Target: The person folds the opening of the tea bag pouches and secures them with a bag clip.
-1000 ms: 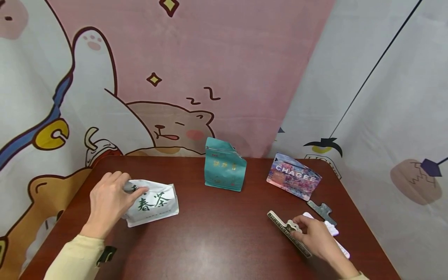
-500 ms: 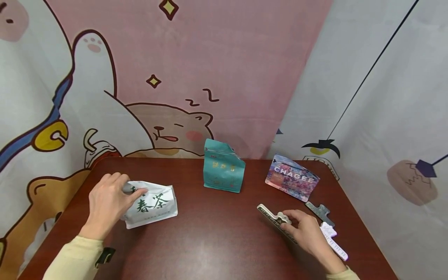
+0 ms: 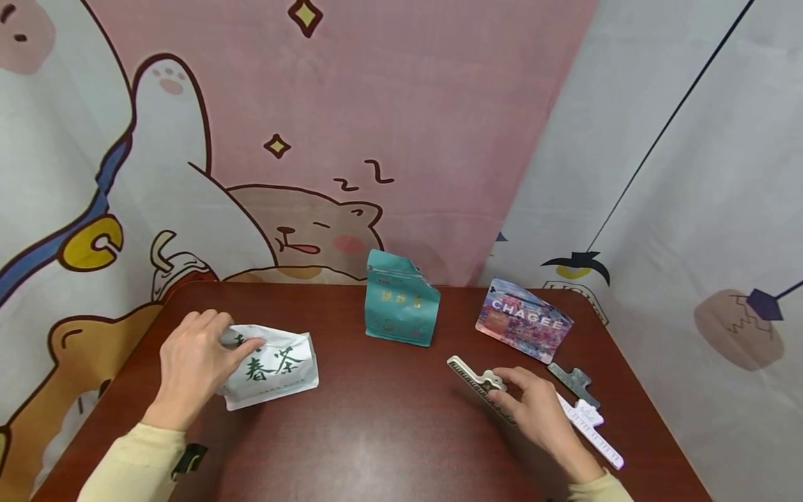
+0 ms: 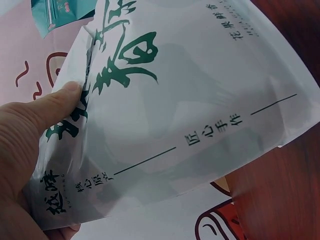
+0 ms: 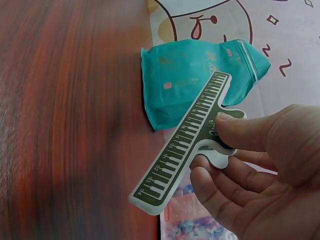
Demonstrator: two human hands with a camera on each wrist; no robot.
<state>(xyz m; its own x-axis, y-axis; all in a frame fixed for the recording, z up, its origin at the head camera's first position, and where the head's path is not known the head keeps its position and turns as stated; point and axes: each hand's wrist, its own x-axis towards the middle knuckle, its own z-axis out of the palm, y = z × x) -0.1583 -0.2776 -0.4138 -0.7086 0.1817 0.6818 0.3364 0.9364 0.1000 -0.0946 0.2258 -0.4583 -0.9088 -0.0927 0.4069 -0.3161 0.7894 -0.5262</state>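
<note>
My left hand (image 3: 194, 366) grips one end of a white tea bag (image 3: 282, 369) with green Chinese characters, at the left of the table. In the left wrist view the thumb lies across the front of the bag (image 4: 165, 100). My right hand (image 3: 533, 408) pinches a long clip by its handles, thumb on one side and fingers on the other. The right wrist view shows the clip (image 5: 187, 137) close up, dark green with a piano-key print and a pale edge. In the head view this clip (image 3: 470, 376) is right of the table's middle, apart from the white bag.
A teal pouch (image 3: 401, 307) stands at the back of the brown table (image 3: 351, 446). Right of it lies a colourful CHAGEE pouch (image 3: 523, 321). A grey metal clip (image 3: 574, 383) and a white long clip (image 3: 592, 429) lie near the right edge. A printed cloth hangs behind.
My right hand has moved leftward and slightly away from me with the piano-key clip, uncovering more of the white clip. The left hand and the white bag have stayed put.
</note>
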